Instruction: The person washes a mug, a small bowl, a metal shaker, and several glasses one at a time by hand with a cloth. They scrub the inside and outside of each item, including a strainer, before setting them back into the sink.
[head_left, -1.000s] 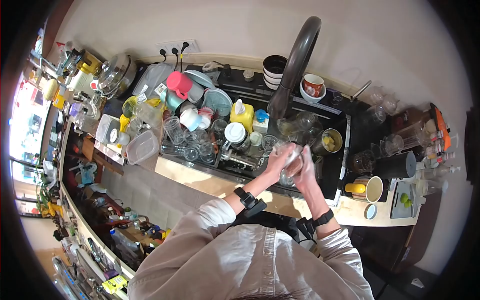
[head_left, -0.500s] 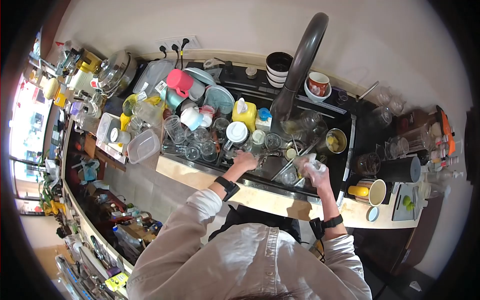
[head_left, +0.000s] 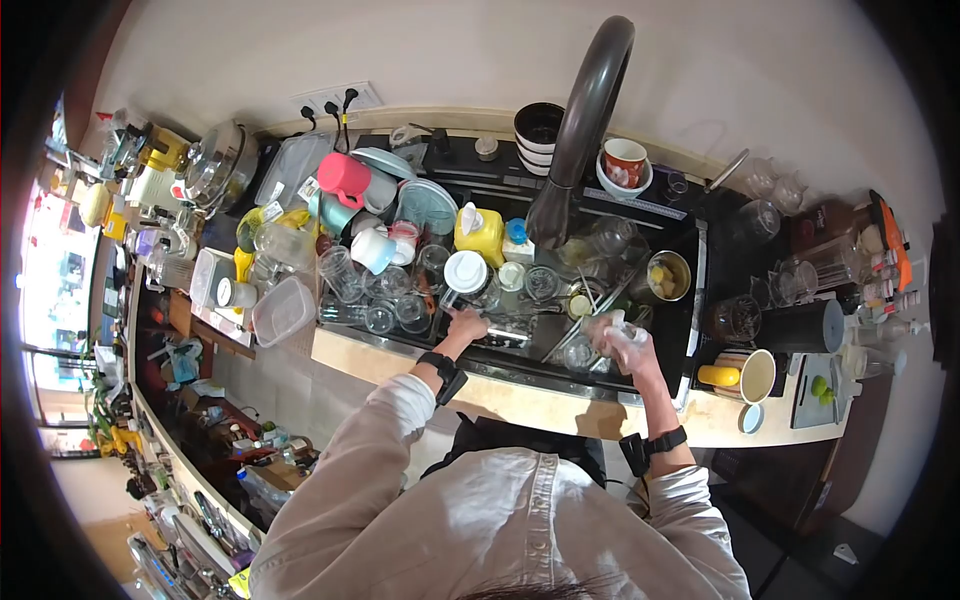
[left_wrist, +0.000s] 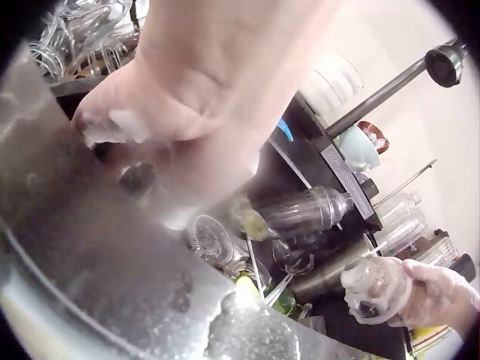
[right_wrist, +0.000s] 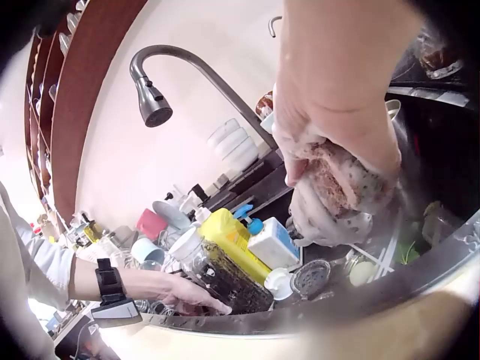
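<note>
Coated in suds, my right hand [head_left: 635, 352] holds a soapy clear glass [left_wrist: 366, 291] over the right part of the sink. A rough brown scrubber [right_wrist: 328, 180] shows in the same hand, with foam around it. My left hand [head_left: 465, 326] is low at the front sink edge, right beside a clear jar [right_wrist: 225, 277] with dark contents and a white lid [head_left: 466, 271]. Its fingertips reach the jar's lower side in the right wrist view. Foam clings to the left fingers; I cannot tell whether they grip anything.
A dark faucet [head_left: 590, 110] arches over the sink. Left of it crowd a yellow bottle [head_left: 480, 236], several glasses and a pink cup [head_left: 344, 178]. A metal pot [head_left: 667, 276] stands at right in the sink. On the counter's right are a striped mug [head_left: 752, 376] and a cutting board [head_left: 815, 390].
Both hands were together on the soapy glass. Then the left hand let go and moved left, first to the sink's front, now nearer the white-lidded jar. The right hand kept the glass and shifted right.
</note>
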